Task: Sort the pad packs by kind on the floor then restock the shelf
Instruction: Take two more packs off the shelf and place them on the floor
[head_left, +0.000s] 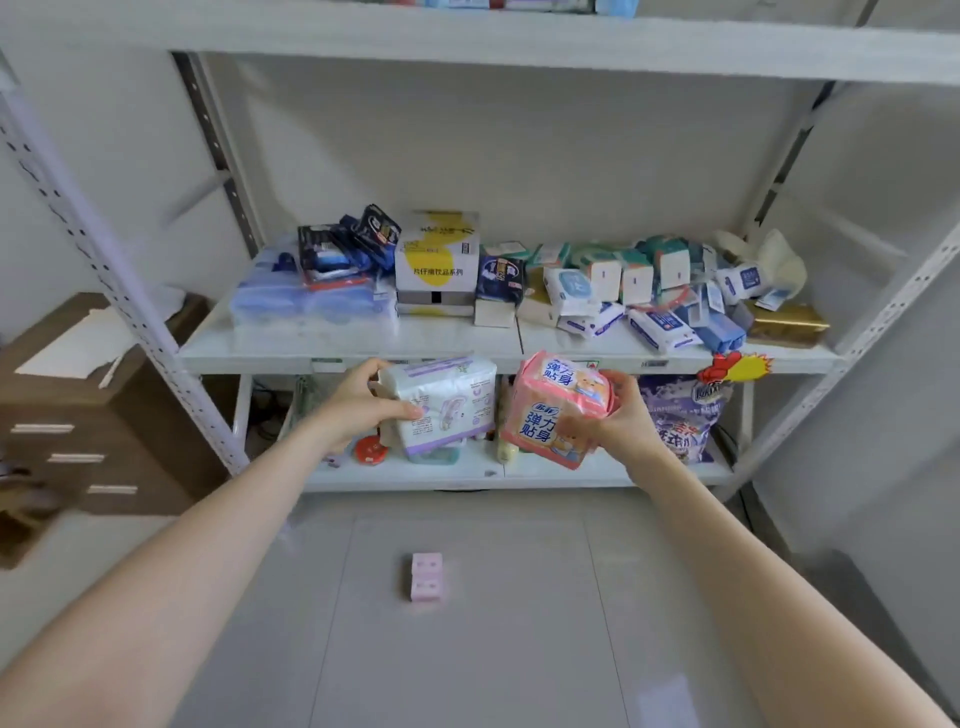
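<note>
Grey floor tiles (467, 649) fill the lower view, bare but for a small pink pack (427, 577) lying flat, well in front of a white metal shelving unit (130, 312) with perforated uprights that stands against a pale wall. The left hand (358, 402) is closed around the left end of a white-and-purple pad pack (447, 402), held upright in front of the middle shelf's edge. Just beside it, the right hand (618, 415) grips the right side of a pink pad pack (556, 408) with blue Chinese lettering, tilted slightly. The two packs are near each other but not touching.

On the middle shelf board (363, 343) sit a wrapped bundle of blue packs (311, 301) topped with dark navy packs (348, 244), a white-and-yellow carton (436, 260), and a jumble of small teal-and-white packs (639, 275). A purple bag (680, 415) stands on the lower shelf. A brown cardboard box (104, 405) sits left of the shelving.
</note>
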